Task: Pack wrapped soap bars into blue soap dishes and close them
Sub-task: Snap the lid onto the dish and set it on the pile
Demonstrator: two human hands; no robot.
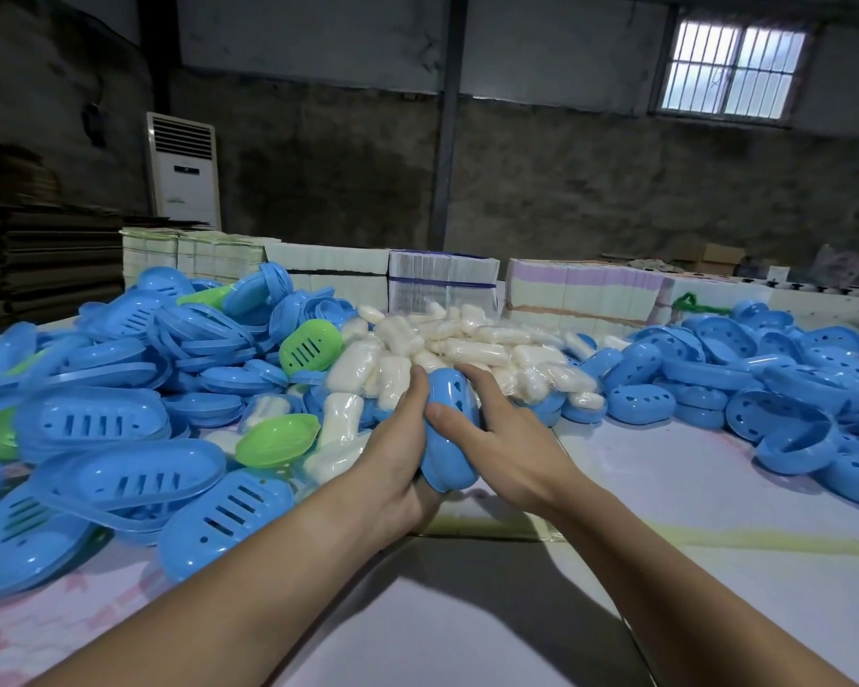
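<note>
The worktop (665, 488) is crowded on three sides. The left of the frame is filled by a heap of slotted blue dish halves (120, 419), with a few green dish halves (311, 345) mixed in. A second heap of blue dish parts (774, 369), these with round holes, is spread along the right side. Between the two heaps, at centre frame, a mound of wrapped soap bars (467, 339) is piled, and behind it stacks of bundled flat cartons (442, 282) are lined up. Bare surface is left only in the lower centre and lower right of the frame, where a dark cardboard sheet (467, 612) is laid under the forearms.

A closed blue soap dish (450, 438) is held at centre frame, just in front of the soap mound and above the bare patch. It is an oval, glossy blue case, stood on one end, its seam running lengthwise; whether a bar is inside cannot be told.

The dish is clasped from both sides. The left hand (398, 453) is curled against its left flank, the thumb laid up along the shell and the fingers tucked beneath. The right hand (507, 438) is wrapped over the right flank, its thumb pressed across the front and the index finger stretched along the top. Both forearms are extended from the lower edge of the frame.
</note>
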